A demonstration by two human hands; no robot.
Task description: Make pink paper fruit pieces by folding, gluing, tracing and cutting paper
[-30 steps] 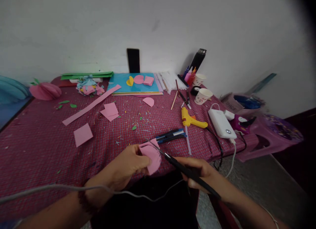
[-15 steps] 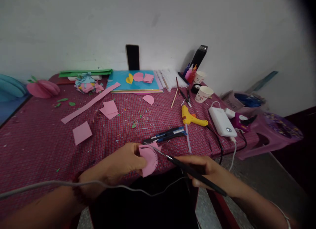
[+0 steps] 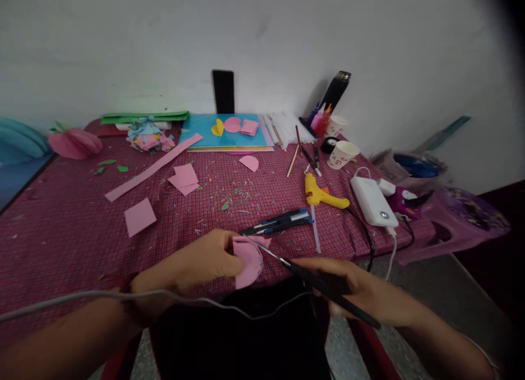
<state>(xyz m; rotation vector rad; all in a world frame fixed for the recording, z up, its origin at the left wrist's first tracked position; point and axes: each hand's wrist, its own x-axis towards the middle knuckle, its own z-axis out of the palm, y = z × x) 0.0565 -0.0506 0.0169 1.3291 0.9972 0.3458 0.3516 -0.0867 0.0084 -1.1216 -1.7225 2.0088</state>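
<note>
My left hand (image 3: 211,259) pinches folded pink paper (image 3: 248,265) with a rounded right edge. A narrow pink offcut sticks out from the top of that paper. My right hand (image 3: 348,287) is closed around black-handled scissors (image 3: 328,292), seen edge-on. Their thin metal blades lie along the paper's upper right edge, and the tips reach close to my left fingers. Just beyond the paper lies a long black and blue tool (image 3: 279,222) on the checked tablecloth.
A yellow glue gun (image 3: 326,198) and white power bank (image 3: 373,201) lie to the right. Pink squares (image 3: 140,217) and a pink strip (image 3: 153,167) lie left. Behind are blue sheets (image 3: 200,129), paper cups (image 3: 343,154) and a leaning phone (image 3: 223,92). A white cable (image 3: 197,299) crosses before me.
The view has shifted slightly, so the table things sit a little further right and higher. Both hands keep their grips, with the scissors still at the paper's edge.
</note>
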